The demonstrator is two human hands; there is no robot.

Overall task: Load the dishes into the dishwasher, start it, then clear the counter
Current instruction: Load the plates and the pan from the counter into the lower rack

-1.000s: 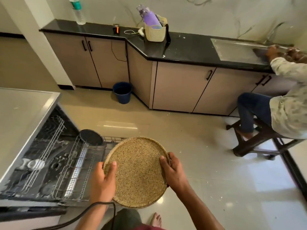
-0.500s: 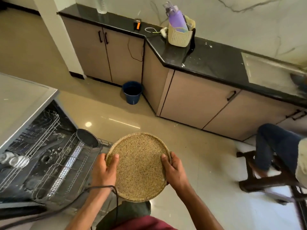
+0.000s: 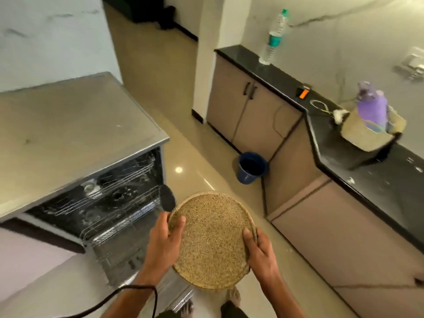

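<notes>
A beige-tiled kitchen holds an open stainless dishwasher (image 3: pixel 119 203) at left. Both the left hand (image 3: pixel 164 244) and right hand (image 3: pixel 261 251) grip the round speckled tan plate (image 3: pixel 212 239) by its rim, just beside the pulled-out wire rack (image 3: pixel 128 216). Best to tilt it upright and slot it between tines.

The round plate (image 3: pixel 212 239) looks rough and speckled, matt tan, the dishwasher (image 3: pixel 110 203) has thin metal wire racks under a dull brushed-metal top, the floor (image 3: pixel 179 143) is glossy tile, and the black table (image 3: pixel 358 161) shines like polished stone
</notes>
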